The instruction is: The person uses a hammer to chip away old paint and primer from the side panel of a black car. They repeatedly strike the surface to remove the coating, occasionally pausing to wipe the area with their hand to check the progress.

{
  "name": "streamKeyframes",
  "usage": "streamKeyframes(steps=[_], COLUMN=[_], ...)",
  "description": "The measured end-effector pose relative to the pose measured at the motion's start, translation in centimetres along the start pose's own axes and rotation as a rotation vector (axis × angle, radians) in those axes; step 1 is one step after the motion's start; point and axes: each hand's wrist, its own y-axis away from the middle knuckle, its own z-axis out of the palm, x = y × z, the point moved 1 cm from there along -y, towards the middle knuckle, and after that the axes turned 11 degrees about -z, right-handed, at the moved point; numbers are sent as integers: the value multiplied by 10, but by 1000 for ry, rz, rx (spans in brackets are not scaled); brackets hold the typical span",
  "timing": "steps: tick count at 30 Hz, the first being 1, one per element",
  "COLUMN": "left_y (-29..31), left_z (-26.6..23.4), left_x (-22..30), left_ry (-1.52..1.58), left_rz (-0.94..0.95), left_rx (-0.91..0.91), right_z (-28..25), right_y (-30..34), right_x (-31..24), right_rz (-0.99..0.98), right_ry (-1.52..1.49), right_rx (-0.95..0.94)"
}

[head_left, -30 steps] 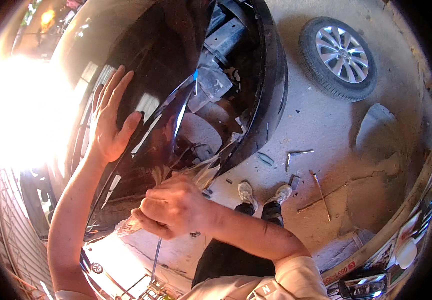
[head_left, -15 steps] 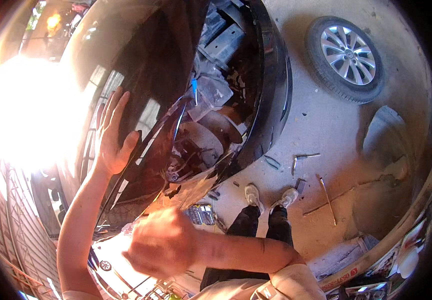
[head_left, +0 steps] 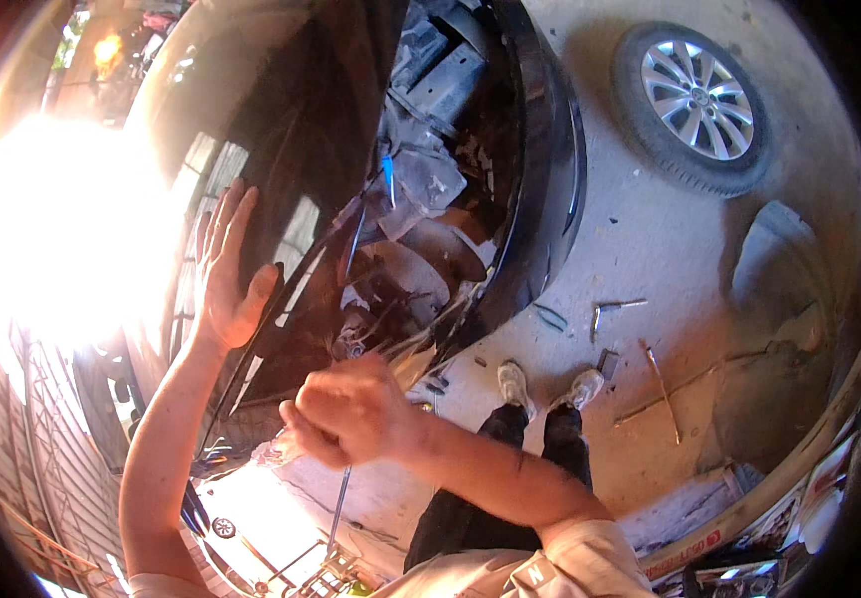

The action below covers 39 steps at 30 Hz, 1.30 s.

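Observation:
My left hand (head_left: 226, 269) lies flat with fingers stretched on the glossy dark body panel (head_left: 281, 130) of a car, beside its edge. My right hand (head_left: 345, 409) is closed in a fist in front of me, below the car's exposed front corner. A thin metal rod (head_left: 339, 508) shows just under this fist; whether the fingers grip it is hidden. Past the fist lies the open cavity with a grey plastic part (head_left: 430, 184), a blue clip-like piece (head_left: 387, 169) and a curved dark liner (head_left: 445, 249). The black bumper (head_left: 548, 179) curves round it.
A tyre on a silver wheel (head_left: 697, 100) lies on the floor at far right. An L-shaped wrench (head_left: 610, 311) and a long bar (head_left: 664, 394) lie nearer my shoes (head_left: 515, 389). A curved translucent piece (head_left: 774, 254) sits farther right. Strong sunlight glares at left.
My right fist has moved up and slightly right, toward the car's exposed corner, uncovering the thin rod below it. My left hand stays on the panel.

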Motion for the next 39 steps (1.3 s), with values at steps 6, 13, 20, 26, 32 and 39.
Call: streamKeyframes(steps=[6, 13, 20, 26, 32, 39], left_y=[2, -6, -2, 1, 7, -1], left_z=[-2, 0, 1, 0, 0, -2], left_x=[0, 0, 0, -2, 1, 5], left_ry=[-4, 0, -6, -4, -13, 14], left_rz=[-1, 12, -4, 5, -22, 2], left_rx=[1, 18, 9, -5, -27, -10], right_z=[-1, -2, -8, 3, -7, -2], right_y=[-24, -18, -11, -27, -19, 3], right_x=[-41, -18, -1, -40, -27, -4], right_rz=[-149, -88, -145, -189, -79, -116], right_ry=[-78, -45, -28, -51, -116, 27], right_rx=[15, 109, 127, 21, 119, 83])
